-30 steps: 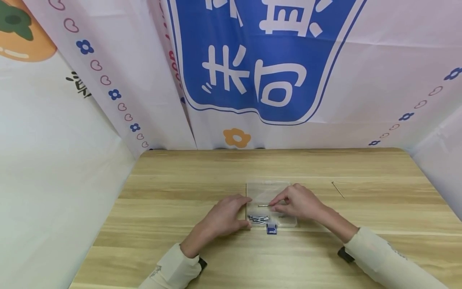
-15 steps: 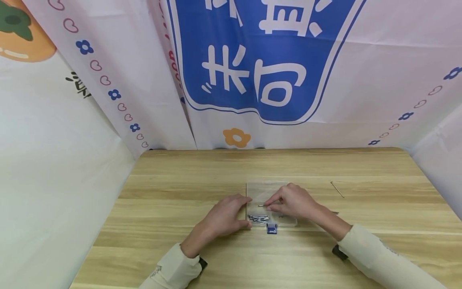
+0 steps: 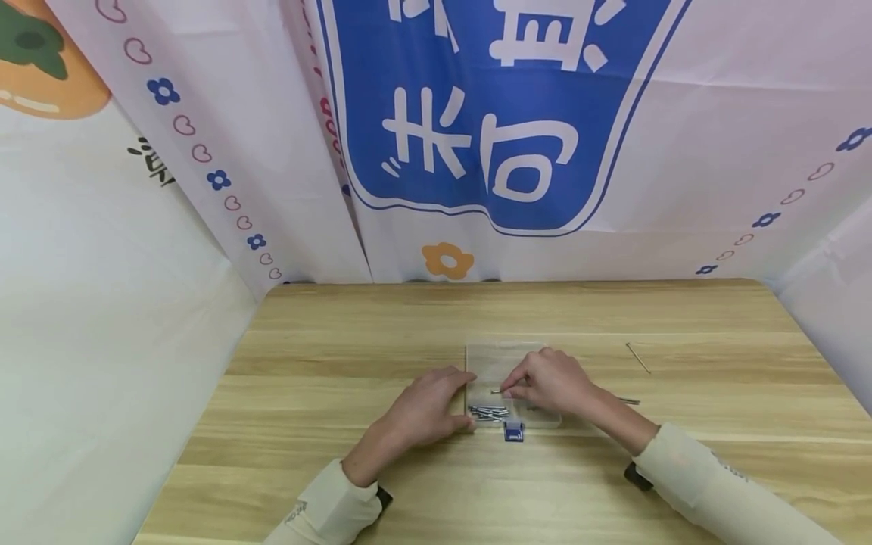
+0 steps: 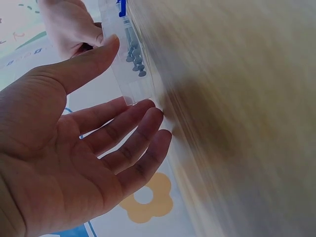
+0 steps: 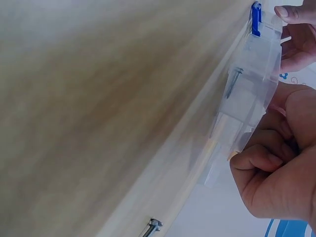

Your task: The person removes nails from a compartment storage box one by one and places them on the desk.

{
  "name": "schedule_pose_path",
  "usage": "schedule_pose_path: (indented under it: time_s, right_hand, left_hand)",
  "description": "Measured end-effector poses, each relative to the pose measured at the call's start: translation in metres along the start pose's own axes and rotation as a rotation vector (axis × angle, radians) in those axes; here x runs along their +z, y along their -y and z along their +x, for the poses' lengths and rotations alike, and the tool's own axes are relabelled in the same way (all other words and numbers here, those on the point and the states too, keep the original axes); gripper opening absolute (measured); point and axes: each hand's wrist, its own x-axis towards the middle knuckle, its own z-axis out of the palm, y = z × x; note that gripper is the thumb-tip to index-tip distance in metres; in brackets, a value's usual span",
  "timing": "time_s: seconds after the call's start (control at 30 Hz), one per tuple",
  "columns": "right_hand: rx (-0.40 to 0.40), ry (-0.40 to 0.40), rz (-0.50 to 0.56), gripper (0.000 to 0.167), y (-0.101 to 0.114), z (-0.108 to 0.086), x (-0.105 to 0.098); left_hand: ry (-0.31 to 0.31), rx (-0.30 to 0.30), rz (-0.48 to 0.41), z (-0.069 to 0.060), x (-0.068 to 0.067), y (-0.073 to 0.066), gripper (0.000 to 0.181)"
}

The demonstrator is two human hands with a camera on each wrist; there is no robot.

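Observation:
A clear plastic box (image 3: 492, 362) with compartments lies on the table. Several silvery nails (image 3: 487, 412) are heaped in its near-left compartment, and a blue latch (image 3: 514, 431) sticks out at the near edge. My left hand (image 3: 424, 409) rests against the box's left side, thumb and fingers apart and loosely bent. Above the box, my right hand (image 3: 550, 381) pinches a short-looking nail (image 3: 496, 391) between thumb and fingertips; only its left end shows. Through the box wall in the right wrist view, another nail (image 5: 234, 83) shows in a different compartment.
One thin nail (image 3: 638, 358) lies on the table to the right of the box. Closer in, more nails (image 3: 630, 400) lie partly hidden behind my right forearm. A printed cloth (image 3: 627, 250) hangs along the table's far edge.
My right hand has shifted slightly left over the box with the pinched nail. Nails beside the right forearm have come into view. The left hand has stayed put.

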Motion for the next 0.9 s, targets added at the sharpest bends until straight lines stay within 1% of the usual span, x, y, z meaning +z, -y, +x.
schedule_pose_path:
  time_s: [0.17, 0.43, 0.6, 0.77, 0.9]
  right_hand:
    - [0.016, -0.003, 0.001, 0.004, -0.0016, 0.0022, -0.0001]
    - [0.007, -0.015, -0.032, 0.004, -0.0020, 0.0043, 0.0014]
    - [-0.017, -0.034, -0.047, 0.002, -0.0022, 0.0034, 0.0033]
    - [-0.052, -0.033, -0.049, 0.009, -0.0034, 0.0017, 0.0043]
    - [-0.068, -0.024, -0.004, 0.006, -0.0048, 0.0011, 0.0016]
  left_hand:
    - [-0.001, 0.002, 0.003, 0.0013, 0.0001, -0.0002, 0.068]
    - [0.000, 0.000, 0.005, 0.0029, 0.0004, -0.0009, 0.068]
    - [0.002, -0.003, 0.004, 0.0030, 0.0011, -0.0013, 0.069]
    - [0.003, 0.002, 0.003, 0.0019, 0.0021, -0.0011, 0.069]
    - [-0.005, 0.001, -0.002, 0.0011, 0.0020, -0.0001, 0.069]
